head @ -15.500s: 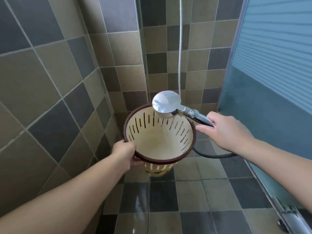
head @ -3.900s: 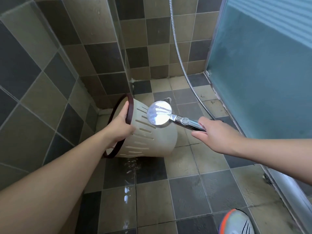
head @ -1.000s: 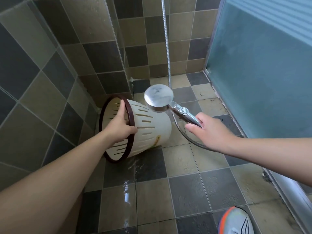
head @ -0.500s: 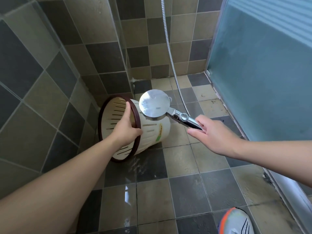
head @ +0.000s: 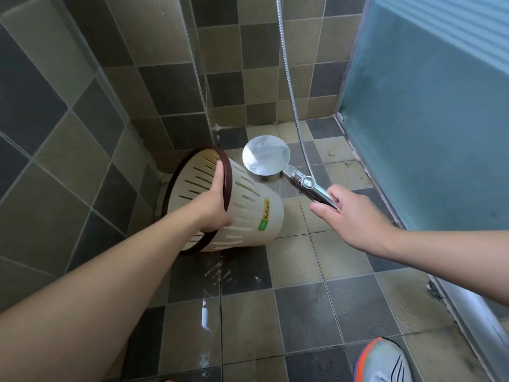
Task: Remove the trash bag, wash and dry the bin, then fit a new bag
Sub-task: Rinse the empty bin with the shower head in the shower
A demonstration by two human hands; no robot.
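Bin (head: 248,216): tipped sideways, newly rolled label-up, left hand (head: 213,205) gripping rim; right hand (head: 355,216) clasping shower head (head: 265,158) above it; outside rinse continuing.

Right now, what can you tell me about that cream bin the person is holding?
The bin is a cream, plastic-looking tapered basket with rows of narrow slots in its wall, a dark brown rim and a yellow-and-green sticker near its base. It holds no bag. It lies tipped on its side, mouth toward the tiled wall, base toward the floor's middle. The left hand grips its rim, thumb inside. The shower head hangs just above its wall.
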